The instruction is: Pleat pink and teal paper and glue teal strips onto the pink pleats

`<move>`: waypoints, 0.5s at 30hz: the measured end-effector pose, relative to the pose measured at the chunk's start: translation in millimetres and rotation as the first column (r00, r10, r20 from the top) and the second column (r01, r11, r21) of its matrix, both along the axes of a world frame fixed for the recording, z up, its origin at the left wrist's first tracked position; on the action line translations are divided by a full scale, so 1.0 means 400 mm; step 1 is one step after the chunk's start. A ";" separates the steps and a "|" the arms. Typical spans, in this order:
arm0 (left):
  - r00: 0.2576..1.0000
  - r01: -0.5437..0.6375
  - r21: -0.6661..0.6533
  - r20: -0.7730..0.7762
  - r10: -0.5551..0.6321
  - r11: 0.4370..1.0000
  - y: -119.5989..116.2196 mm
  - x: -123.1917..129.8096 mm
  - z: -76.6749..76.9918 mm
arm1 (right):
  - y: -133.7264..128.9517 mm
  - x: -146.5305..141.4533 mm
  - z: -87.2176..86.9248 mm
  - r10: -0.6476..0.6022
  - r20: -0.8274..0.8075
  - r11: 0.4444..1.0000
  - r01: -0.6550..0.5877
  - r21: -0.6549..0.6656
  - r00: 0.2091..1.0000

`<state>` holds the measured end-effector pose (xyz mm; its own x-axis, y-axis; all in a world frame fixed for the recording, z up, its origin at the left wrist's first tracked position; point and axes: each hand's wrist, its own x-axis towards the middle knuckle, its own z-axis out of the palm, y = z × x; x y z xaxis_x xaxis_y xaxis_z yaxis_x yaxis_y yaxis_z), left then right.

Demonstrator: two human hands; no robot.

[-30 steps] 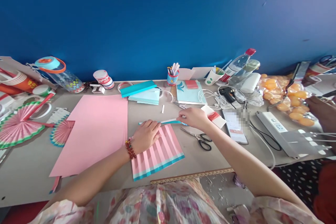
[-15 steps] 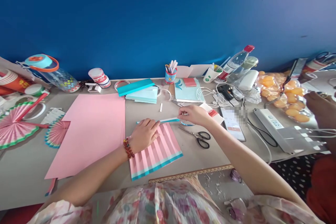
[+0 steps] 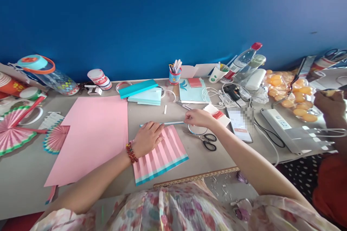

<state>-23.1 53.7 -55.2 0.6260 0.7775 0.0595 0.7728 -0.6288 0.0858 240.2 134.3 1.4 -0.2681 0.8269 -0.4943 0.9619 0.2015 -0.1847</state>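
My left hand [image 3: 148, 138] lies flat, fingers stretched, over the upper left of a pleated pink paper [image 3: 162, 155] with a blue border. A narrow white tape strip [image 3: 176, 122] runs along the paper's far blue edge, from under my left fingertips towards my right hand. My right hand [image 3: 199, 118] is closed in a pinch at the strip's right end. From it hangs a thin white ring, a roll of tape [image 3: 193, 132], partly hidden by the fingers. Black-handled scissors [image 3: 209, 142] lie just below, their blades partly behind the ring.
Large pink sheets [image 3: 94, 133] and folded paper fans [image 3: 58, 135] lie on the left. Blue paper pieces [image 3: 145, 95], a pen cup [image 3: 175, 76] and a booklet [image 3: 187, 95] stand behind. A phone [image 3: 240, 124] and power strip [image 3: 282, 126] lie right, near another person's hand [image 3: 329, 104].
My right hand has closed further, and the tape roll now shows larger below it. The view has shifted slightly. My left hand keeps its place on the pleated paper.
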 end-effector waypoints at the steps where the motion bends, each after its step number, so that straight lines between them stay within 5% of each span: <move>1: 1.000 -0.002 0.000 -0.003 0.002 1.000 0.000 0.000 0.000 | 0.002 0.000 -0.002 0.003 -0.004 1.000 -0.003 -0.010 1.000; 15: 1.000 0.000 0.002 0.012 0.000 1.000 0.001 0.000 0.001 | 0.009 -0.003 -0.015 -0.002 0.029 1.000 0.003 -0.025 1.000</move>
<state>-22.9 54.0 -54.7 0.6254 0.7772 0.0689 0.7716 -0.6292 0.0938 239.0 137.9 -4.5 -0.2512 0.8148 -0.5225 0.9674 0.1944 -0.1621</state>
